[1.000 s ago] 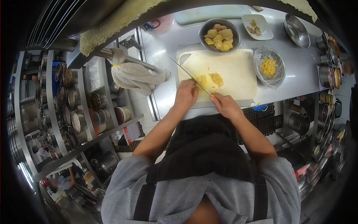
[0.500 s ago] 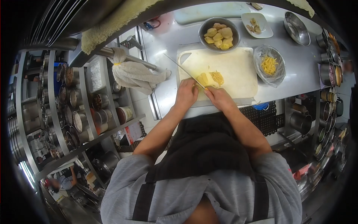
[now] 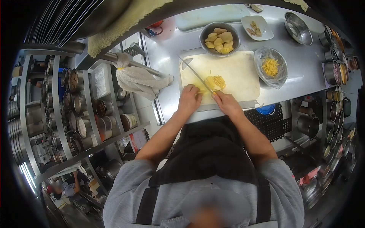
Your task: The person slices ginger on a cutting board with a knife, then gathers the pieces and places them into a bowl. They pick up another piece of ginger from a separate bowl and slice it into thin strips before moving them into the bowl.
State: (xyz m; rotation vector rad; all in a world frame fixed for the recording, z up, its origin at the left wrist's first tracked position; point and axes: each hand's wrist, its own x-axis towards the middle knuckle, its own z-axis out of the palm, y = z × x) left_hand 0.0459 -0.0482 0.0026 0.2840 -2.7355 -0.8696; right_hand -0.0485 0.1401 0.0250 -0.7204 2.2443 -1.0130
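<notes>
A long knife (image 3: 195, 73) slants across the white cutting board (image 3: 239, 62), its handle in my right hand (image 3: 227, 102), which is closed round it. My left hand (image 3: 190, 99) lies at the board's near left edge, its fingers curled on a yellow piece (image 3: 202, 91) beside the blade. Cut yellow pieces (image 3: 215, 82) lie on the board, just right of the blade. A steel bowl (image 3: 220, 39) of peeled yellow pieces stands behind the board. To its right, yellow strips (image 3: 270, 67) fill part of a plastic-lined bowl (image 3: 280, 78).
Behind are a white dish (image 3: 257, 27) with small pieces, a steel colander (image 3: 298, 28) and a pale green board (image 3: 213, 17). A towel (image 3: 137, 79) hangs on a rail at the left. Shelves (image 3: 57, 114) of pots flank the counter. A person (image 3: 70, 188) shows at the lower left.
The yellow piece under my left hand is now mostly covered and nearer the board's front edge. The knife blade has turned a little steeper. The whole view has shifted slightly.
</notes>
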